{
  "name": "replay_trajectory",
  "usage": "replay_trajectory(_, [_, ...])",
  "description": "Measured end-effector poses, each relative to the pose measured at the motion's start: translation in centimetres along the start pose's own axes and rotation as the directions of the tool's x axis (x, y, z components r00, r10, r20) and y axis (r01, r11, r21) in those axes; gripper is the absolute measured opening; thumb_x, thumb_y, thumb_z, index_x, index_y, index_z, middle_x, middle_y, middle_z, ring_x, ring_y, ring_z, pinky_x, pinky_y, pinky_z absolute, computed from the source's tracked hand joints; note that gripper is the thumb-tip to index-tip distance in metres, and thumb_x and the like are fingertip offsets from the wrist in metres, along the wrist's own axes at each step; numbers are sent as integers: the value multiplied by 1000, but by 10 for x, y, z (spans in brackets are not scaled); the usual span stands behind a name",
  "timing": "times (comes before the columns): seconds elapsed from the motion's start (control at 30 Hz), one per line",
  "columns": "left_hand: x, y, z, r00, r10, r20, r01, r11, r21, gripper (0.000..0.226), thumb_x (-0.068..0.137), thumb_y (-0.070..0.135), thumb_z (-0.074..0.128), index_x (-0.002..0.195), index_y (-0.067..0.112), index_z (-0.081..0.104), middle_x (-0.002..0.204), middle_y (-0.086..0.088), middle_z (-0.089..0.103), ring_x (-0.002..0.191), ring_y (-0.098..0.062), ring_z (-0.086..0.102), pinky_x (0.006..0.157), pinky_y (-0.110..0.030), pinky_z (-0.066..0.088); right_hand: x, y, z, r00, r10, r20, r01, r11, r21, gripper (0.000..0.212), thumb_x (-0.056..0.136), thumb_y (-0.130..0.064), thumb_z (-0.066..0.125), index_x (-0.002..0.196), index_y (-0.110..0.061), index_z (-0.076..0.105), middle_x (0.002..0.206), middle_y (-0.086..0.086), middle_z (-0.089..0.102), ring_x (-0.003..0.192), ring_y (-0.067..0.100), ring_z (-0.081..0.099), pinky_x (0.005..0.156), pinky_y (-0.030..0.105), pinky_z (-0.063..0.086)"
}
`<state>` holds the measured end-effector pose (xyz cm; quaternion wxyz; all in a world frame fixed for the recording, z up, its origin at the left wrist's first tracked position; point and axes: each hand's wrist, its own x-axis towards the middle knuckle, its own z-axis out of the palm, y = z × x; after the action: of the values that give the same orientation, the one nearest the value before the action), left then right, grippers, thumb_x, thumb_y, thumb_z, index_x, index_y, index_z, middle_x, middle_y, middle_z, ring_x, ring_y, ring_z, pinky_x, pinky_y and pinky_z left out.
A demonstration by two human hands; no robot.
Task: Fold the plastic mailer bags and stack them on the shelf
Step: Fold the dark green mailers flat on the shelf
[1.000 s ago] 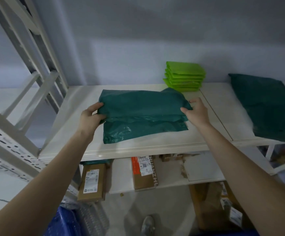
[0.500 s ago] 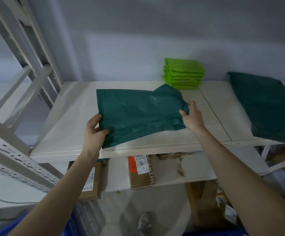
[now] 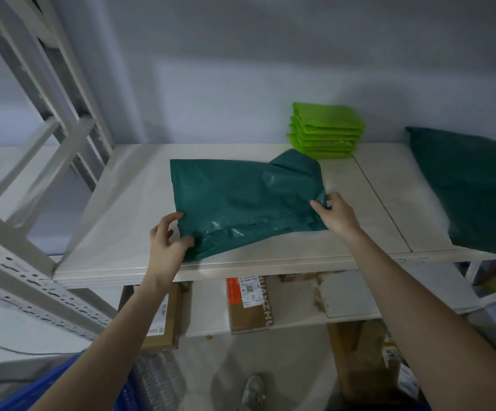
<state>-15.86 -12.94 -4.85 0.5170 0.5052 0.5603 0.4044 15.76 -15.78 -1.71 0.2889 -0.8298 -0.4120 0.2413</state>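
Both my hands pinch the dark green mailer [image 3: 246,200] | left hand [image 3: 168,241] near-left corner, right hand [image 3: 337,216] right edge | light, limp, slippery film; I grip edges.

Stockroom/packing area: metal rack shelving [image 3: 116,256] w/ labelled cardboard parcels [image 3: 249,304], stacked mailer bags [image 3: 325,130].

The mailer [image 3: 246,200] is dark teal, like the pile [image 3: 472,188] at right. The stack [image 3: 326,129] is bright green. The shelf [image 3: 128,203] is off-white; the boxes [image 3: 249,304] below are brown.
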Motion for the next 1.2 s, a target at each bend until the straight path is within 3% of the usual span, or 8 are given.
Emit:
replay_trajectory(0.1, [4, 3, 4, 997, -69, -38, 65, 993, -103, 20, 94, 23, 48, 113, 20, 52, 117, -7, 56, 104, -25, 55, 85, -34, 47, 2, 5, 3, 1000, 11, 29, -13, 996, 84, 43, 94, -35, 53, 122, -3, 46, 119, 15, 58, 106, 30, 57, 76, 27, 41])
replay_trajectory(0.2, [13, 9, 11, 993, -72, -92, 68, 997, -45, 27, 92, 37, 56, 110, 19, 49, 108, -5, 61, 95, -23, 61, 75, -30, 50, 1, 5, 6, 1000, 5, 26, -8, 990, 138, 39, 93, -30, 55, 120, -3, 47, 117, 15, 59, 104, 29, 58, 74, 26, 41])
replay_trajectory(0.43, [36, 22, 15, 996, -9, -94, 12, 999, 32, 29, 91, -2, 52, 117, 11, 51, 118, -4, 56, 95, -23, 57, 72, -31, 50, -1, 13, 15, 996, 1, 92, -28, 955, 296, 20, 93, -12, 54, 111, -9, 46, 105, 4, 56, 99, 22, 56, 83, 32, 47])
replay_trajectory(0.6, [67, 35, 5, 986, -35, -164, 46, 997, 64, 23, 86, 6, 53, 107, 15, 50, 117, -9, 56, 93, -26, 54, 75, -31, 43, 14, 4, -3, 993, 85, 84, -116, 853, 509, 26, 70, -17, 50, 89, 1, 52, 84, 11, 53, 73, 24, 50, 67, 31, 38])
replay_trajectory(0.8, [116, 71, 18, 976, 38, -214, 1, 984, 181, 32, 94, 32, 44, 118, 11, 46, 110, -9, 57, 95, -26, 53, 83, -32, 40, 65, -25, -21, 993, 93, -76, -52, 904, 424, 21, 91, -24, 37, 93, -15, 55, 99, 13, 62, 92, 30, 59, 86, 43, 48])
replay_trajectory(0.97, [146, 86, 40, 987, 45, -155, 21, 915, 403, 41, 97, 37, 38, 131, 14, 37, 115, -17, 58, 107, -36, 54, 90, -40, 43, 92, -58, -11, 996, -10, -85, 32, 965, 260, 22, 93, -29, 40, 79, -16, 51, 84, 2, 52, 84, 21, 47, 61, 30, 33])
replay_trajectory(1.1, [161, 92, 47, 988, 24, -154, 45, 902, 428, 41, 98, 37, 38, 133, 15, 39, 126, -18, 53, 115, -35, 49, 94, -38, 39, 107, -67, -5, 996, -63, -71, 75, 981, 177, 28, 90, -23, 54, 109, -4, 60, 108, 10, 60, 103, 26, 54, 79, 30, 38])
replay_trajectory(1.2, [169, 94, 48, 988, 24, -152, 43, 906, 420, 36, 98, 36, 39, 127, 16, 48, 124, -15, 54, 113, -33, 50, 86, -32, 37, 113, -67, -4, 996, -83, -39, 88, 979, 185, 25, 85, -11, 59, 109, -5, 63, 120, 10, 61, 113, 24, 54, 89, 26, 40])
